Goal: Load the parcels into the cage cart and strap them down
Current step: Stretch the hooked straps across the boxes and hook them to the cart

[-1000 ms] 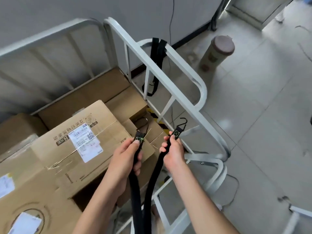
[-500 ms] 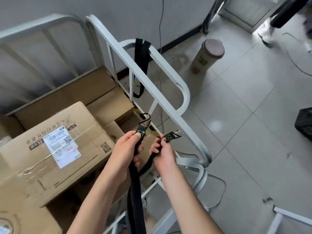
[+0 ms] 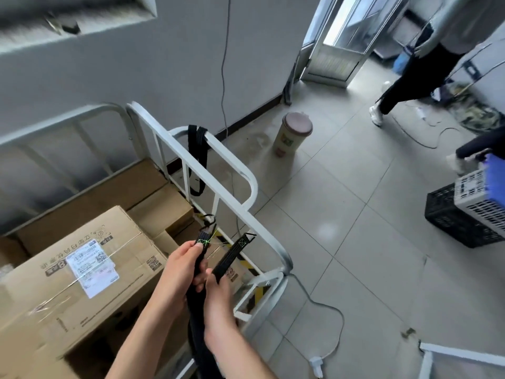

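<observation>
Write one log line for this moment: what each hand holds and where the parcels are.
step: strapping | left hand: grips hooked strap end | right hand: grips second strap end | parcels: inside cage cart

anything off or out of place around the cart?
A green thread trails loose from the strap end in the left hand: frayed stitching, it seems. A white cable and plug lie loose on the floor at the cart corner, a likely trip hazard.
</observation>
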A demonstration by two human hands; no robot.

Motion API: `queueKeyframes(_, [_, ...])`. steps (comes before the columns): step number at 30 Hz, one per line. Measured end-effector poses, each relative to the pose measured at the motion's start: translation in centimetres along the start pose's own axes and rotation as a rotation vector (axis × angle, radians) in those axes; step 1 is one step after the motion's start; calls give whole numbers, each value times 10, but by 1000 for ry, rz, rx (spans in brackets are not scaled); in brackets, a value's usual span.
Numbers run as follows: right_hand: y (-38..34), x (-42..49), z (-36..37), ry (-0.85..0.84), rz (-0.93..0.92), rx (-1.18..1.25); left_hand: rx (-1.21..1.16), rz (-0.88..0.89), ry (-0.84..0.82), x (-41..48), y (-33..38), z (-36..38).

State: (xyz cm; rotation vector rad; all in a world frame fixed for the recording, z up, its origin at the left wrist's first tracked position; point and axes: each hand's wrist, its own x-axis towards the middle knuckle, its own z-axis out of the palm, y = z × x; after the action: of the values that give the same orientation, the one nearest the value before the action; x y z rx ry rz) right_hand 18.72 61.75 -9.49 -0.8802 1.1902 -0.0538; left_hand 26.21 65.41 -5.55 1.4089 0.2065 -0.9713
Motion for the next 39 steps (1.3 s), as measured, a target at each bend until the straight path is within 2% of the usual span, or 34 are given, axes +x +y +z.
queueKeyframes(3, [13, -35, -2, 61, -29, -195, -30, -8, 12, -34, -13, -28])
queueKeyframes(5, [25, -58, -1, 61, -84, -242, -9, 14, 48, -58, -26, -54])
queueKeyframes(14, [159, -189, 74, -181, -235, -473, -209, 56, 328, -222, -89, -223])
queueKeyframes(17, [205, -235, 108, -306, -237, -475, -221, 67, 395, -272, -113, -278])
queueKeyframes(23, [272, -299, 153, -442, -170, -430, -369, 123, 598, -351, -139, -366])
queueKeyframes(28, [322, -328, 183, -554, -81, -398, -475, 191, 741, -389, -156, -416])
queueKeyframes(33, [360, -347, 209, -654, 40, -261, -477, 224, 832, -418, -165, -450])
queueKeyframes(39, [390, -348, 251, -768, -41, -479, -518, 234, 921, -430, -169, -483])
